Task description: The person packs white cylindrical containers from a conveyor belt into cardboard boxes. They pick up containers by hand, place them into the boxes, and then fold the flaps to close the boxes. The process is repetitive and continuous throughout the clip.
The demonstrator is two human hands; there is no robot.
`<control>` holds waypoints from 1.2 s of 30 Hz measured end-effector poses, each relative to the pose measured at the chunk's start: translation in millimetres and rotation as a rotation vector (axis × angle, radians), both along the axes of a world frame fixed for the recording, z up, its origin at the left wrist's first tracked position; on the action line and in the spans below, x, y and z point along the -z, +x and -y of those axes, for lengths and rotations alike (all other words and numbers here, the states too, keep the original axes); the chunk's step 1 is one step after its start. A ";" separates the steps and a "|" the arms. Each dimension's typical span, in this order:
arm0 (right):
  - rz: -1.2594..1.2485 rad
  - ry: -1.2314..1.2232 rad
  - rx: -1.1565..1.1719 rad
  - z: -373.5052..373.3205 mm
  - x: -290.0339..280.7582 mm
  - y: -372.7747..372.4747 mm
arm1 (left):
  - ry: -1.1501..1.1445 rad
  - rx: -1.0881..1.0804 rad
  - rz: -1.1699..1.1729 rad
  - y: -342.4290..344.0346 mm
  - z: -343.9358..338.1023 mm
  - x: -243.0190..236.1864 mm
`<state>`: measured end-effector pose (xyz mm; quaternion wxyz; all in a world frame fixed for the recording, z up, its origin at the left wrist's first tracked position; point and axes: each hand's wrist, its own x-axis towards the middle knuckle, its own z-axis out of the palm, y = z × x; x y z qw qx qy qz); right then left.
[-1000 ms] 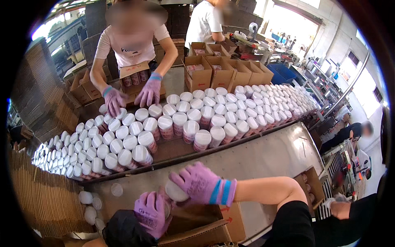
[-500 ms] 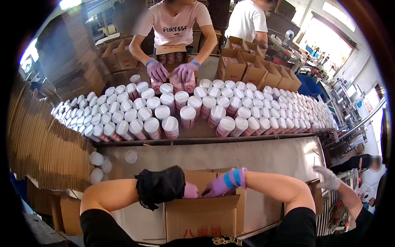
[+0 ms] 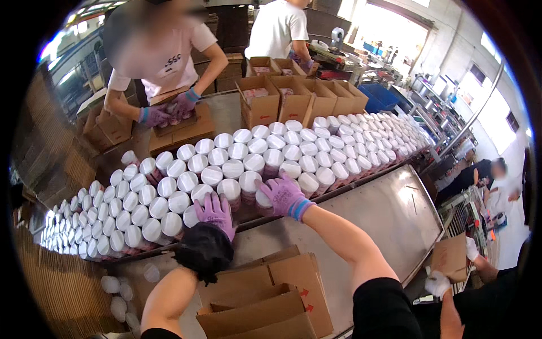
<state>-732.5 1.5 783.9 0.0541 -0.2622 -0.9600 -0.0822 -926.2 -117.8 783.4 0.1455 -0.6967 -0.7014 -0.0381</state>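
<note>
Rows of cans with white lids (image 3: 232,169) and pink printed sides stand on the long work surface in front of me. My left hand (image 3: 215,217), in a purple glove with a black cover over the wrist, reaches onto the near rows, fingers spread over the lids. My right hand (image 3: 285,196), purple-gloved with a blue cuff, lies against a white-lidded can (image 3: 263,199) at the near edge, fingers stretched and apart. Below my arms stands a cardboard carton (image 3: 248,320) with raised flaps; its inside is mostly hidden.
Stacked flat cardboard (image 3: 62,288) rises at the left, beside loose white lids (image 3: 118,308). Across the cans, a person in a light shirt handles cans at a carton (image 3: 183,133). More open cartons (image 3: 259,107) stand behind. At the lower right, another person's gloved hands hold a cardboard piece (image 3: 450,258).
Both my hands have come out of the carton and reached forward to the cans. The view has swung right. The person opposite has moved from the cans to a carton.
</note>
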 end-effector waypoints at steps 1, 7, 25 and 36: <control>0.001 0.028 -0.026 -4.1 3.6 -0.3 | 0.069 0.044 -0.106 -1.3 -3.9 0.5; 0.015 0.097 -0.151 6.9 -24.0 0.9 | 0.076 0.298 0.167 -6.2 53.1 -56.9; 0.445 -1.368 -0.368 163.7 -81.6 -19.1 | -1.139 0.602 0.978 0.0 118.9 -117.8; -0.178 -1.401 0.158 170.9 -82.9 89.7 | -0.337 -0.605 1.739 -1.3 265.0 -124.5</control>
